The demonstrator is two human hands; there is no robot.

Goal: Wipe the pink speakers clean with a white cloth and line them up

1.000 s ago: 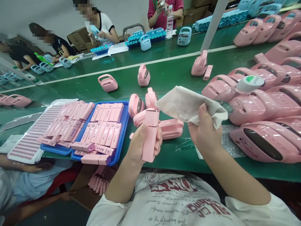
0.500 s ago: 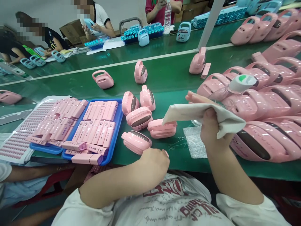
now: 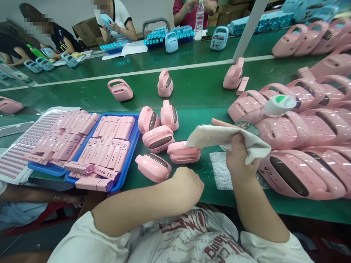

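My right hand (image 3: 238,153) holds a white cloth (image 3: 214,136), with the thumb on top and the other fingers under or behind it. My left hand (image 3: 189,186) is bent over at the table's front edge, its fingers turned away and hidden, so what it may hold does not show. Beyond it, a pink device with a dark window (image 3: 154,167) and another pink device (image 3: 184,152) lie on the green table. Clear bubble wrap (image 3: 221,171) lies between my forearms. A clear bottle with a white and green cap (image 3: 279,105) leans behind the cloth.
Blue trays (image 3: 131,153) of pink sticks and a sheet of labels (image 3: 16,162) are at left. Rows of pink devices (image 3: 301,128) fill the right. A slanted post (image 3: 248,33) rises beyond. People sit across the table; another person's arm (image 3: 35,193) is at lower left.
The view has shifted slightly. My left hand has moved a little to the right and the cloth in my right hand slightly left, nearer my left hand. A pink tip by my left hand no longer shows.
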